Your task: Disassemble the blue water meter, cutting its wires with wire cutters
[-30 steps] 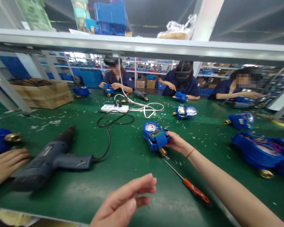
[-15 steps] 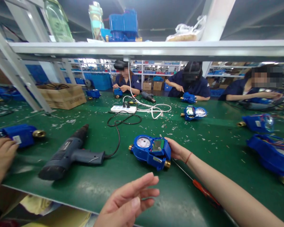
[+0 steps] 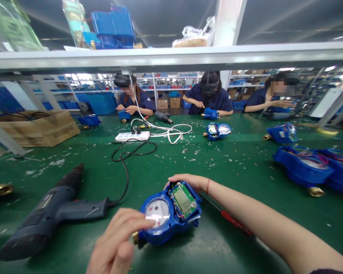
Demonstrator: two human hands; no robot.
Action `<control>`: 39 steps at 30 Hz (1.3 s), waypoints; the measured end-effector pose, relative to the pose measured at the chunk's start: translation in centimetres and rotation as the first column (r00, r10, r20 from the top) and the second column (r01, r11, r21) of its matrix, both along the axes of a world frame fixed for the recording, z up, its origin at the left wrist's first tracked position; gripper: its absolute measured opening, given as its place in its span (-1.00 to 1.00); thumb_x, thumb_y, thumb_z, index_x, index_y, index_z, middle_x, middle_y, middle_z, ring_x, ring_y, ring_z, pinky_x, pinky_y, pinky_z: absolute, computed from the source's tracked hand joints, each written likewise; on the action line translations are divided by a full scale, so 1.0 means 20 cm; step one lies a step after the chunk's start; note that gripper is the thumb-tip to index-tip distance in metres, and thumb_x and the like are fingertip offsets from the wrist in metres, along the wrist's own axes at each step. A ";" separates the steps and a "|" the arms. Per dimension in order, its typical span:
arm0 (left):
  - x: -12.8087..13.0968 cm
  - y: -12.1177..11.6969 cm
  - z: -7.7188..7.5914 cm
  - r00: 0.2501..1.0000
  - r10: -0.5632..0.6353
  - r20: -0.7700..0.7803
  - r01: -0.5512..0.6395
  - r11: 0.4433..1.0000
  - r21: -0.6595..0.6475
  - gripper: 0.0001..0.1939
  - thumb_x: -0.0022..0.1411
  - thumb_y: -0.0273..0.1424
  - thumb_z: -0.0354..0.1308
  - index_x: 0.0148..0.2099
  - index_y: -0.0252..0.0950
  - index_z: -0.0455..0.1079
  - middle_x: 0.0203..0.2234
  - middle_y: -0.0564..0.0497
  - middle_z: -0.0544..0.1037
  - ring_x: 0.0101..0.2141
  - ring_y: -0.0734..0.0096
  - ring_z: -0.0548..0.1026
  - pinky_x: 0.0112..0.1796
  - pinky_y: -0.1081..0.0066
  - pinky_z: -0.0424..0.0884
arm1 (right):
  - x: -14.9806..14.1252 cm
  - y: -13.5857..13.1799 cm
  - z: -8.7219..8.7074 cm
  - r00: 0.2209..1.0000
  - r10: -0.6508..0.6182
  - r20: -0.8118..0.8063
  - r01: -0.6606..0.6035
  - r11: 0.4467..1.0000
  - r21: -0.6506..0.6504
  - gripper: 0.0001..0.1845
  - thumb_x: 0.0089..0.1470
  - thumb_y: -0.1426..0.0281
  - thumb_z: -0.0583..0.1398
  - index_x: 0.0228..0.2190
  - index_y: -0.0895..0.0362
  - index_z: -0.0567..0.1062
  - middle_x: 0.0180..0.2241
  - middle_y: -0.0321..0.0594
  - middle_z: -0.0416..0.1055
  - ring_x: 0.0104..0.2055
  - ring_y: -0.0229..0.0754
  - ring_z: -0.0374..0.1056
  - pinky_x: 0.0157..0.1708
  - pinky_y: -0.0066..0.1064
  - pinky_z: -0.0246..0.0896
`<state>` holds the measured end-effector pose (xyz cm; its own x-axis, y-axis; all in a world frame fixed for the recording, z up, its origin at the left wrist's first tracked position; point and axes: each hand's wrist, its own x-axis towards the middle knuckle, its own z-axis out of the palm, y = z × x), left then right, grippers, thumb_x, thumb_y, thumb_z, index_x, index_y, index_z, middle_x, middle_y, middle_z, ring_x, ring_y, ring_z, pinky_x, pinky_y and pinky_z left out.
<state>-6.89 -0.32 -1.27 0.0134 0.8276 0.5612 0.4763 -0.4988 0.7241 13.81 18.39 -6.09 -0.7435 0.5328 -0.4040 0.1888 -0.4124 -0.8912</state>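
Meter (image 3: 173,225) drawn nearer, left hand (image 3: 116,238) now at its dial (image 3: 157,210)

Since the earlier frame, the meter has come closer and its display (image 3: 183,201) faces the wearer. The right hand (image 3: 185,182) grips the far edge, fingers wrapped round it. The left fingers are loosely extended, one tip over the dial; whether it presses, I can't tell. The meter is on or just above the table (image 3: 228,175), between the heat gun (image 3: 53,213) and screwdriver (image 3: 236,222).
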 end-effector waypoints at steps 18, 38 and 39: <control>0.27 0.07 -0.23 0.700 0.288 -0.654 -0.296 0.950 0.102 -0.30 0.30 -0.17 0.09 0.39 -0.22 0.02 0.21 -0.25 0.40 0.10 -0.16 0.42 0.00 -0.16 0.48 | 0.68 -0.76 -0.14 0.615 -0.706 0.352 -0.053 0.409 0.911 -0.23 0.16 0.20 0.14 0.32 0.14 0.07 0.07 0.08 0.36 0.05 0.18 0.31 0.05 0.16 0.21; 0.43 -0.10 -0.27 0.763 0.349 -0.544 -0.416 0.910 0.000 0.00 0.09 -0.07 0.26 0.42 -0.07 -0.21 -0.13 -0.11 0.34 -0.12 -0.10 0.46 -0.09 -0.12 0.39 | 0.31 -0.51 0.18 0.950 -0.306 0.062 0.093 0.466 0.880 -0.09 0.09 0.03 0.25 0.30 0.09 0.03 0.28 0.03 0.11 0.26 0.01 0.16 0.20 -0.09 0.17; 0.45 -0.10 -0.27 0.745 0.363 -0.560 -0.426 0.904 0.019 0.03 0.08 -0.03 0.25 0.43 -0.06 -0.23 -0.16 -0.09 0.33 -0.15 -0.10 0.46 -0.12 -0.13 0.39 | 0.30 -0.49 0.19 0.957 -0.284 0.051 0.099 0.488 0.867 -0.11 0.08 0.04 0.27 0.28 0.11 0.07 0.26 0.04 0.14 0.25 0.01 0.18 0.19 -0.10 0.19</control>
